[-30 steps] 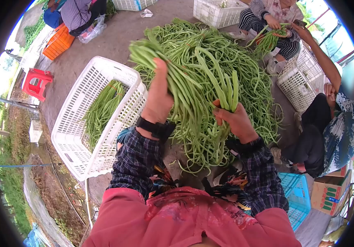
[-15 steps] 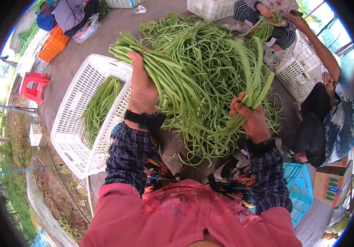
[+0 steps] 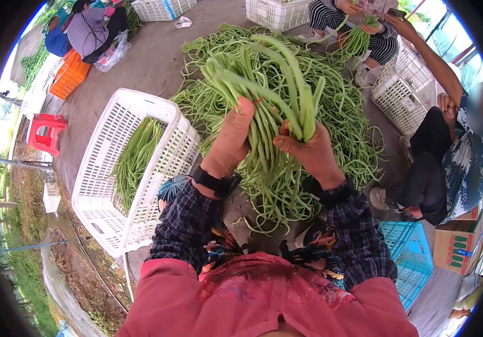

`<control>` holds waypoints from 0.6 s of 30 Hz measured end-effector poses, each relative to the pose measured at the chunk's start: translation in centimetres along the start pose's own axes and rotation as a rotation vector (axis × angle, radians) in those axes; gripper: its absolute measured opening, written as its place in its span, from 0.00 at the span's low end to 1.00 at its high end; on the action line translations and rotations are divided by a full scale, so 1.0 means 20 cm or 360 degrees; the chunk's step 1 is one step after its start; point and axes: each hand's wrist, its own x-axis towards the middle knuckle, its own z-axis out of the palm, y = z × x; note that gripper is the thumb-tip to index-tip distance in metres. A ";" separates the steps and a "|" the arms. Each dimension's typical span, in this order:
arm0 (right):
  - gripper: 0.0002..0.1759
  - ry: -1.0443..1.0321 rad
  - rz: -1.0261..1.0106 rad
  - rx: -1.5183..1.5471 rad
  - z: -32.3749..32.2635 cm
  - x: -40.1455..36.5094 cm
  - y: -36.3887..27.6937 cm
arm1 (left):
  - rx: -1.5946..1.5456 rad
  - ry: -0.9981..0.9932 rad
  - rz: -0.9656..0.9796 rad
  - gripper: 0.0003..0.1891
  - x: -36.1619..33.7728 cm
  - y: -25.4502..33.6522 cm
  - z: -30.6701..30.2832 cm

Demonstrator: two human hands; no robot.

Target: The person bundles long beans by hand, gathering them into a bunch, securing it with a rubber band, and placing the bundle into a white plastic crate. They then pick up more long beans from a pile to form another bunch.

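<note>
A red stool [image 3: 46,135] and an orange crate [image 3: 69,77] sit at far left, with a white crate [image 3: 157,185] nearer in, partly filled with bundled beans [image 3: 137,163]. Just right of it, the worker's left hand [image 3: 233,137] grasps a thick bunch of long green beans [image 3: 264,132], thumb pressed beside a red tie [image 3: 258,101] (the fingers on the far side are hidden). Close alongside, the right hand [image 3: 308,154] clasps a few looser beans [image 3: 308,112] between thumb and curled fingers, their ends rising and one slanting across the bunch. Half a second earlier the two hands were well apart, the bunch held nearer the white crate and the looser beans out to the right; now they meet in front of the large bean pile [image 3: 337,123] on the floor. Past the pile, a co-worker in striped trousers [image 3: 387,48] holds a smaller bundle [image 3: 359,40]. At right are a blue crate [image 3: 407,264], a cardboard box [image 3: 454,250] printed with green shapes and a small blue patch, its lettering too small to read, and a seated person in a camouflage-patterned top [image 3: 468,163].
</note>
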 end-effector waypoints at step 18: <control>0.13 -0.0229 0.0530 0.0084 -0.08 -0.11 0.09 | -0.0028 0.0549 0.0425 0.32 -0.02 0.25 -0.12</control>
